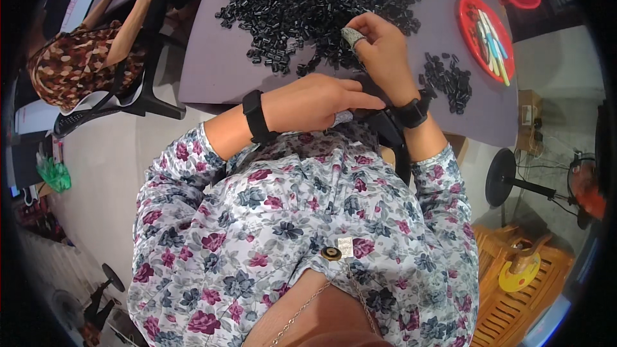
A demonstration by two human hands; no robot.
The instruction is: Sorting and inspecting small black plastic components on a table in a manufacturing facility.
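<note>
A large heap of small black tube-like pieces spreads over the far part of the grey table. At the heap's near right edge is my right hand, its fingers curled and pinched; a grey cover wraps one digit. Whatever lies in the pinch is too hidden to make out. My left hand hovers at the table's near edge, palm down, with two fingers stretched and apart toward my right wrist. A grey cover shows beneath it, and the palm is hidden. Both wrists carry black bands.
To the right lie a smaller black pile and a red tray of slim white, blue and yellow-handled tools. A cardboard box, a fan and an orange chair stand right. Another person sits left.
</note>
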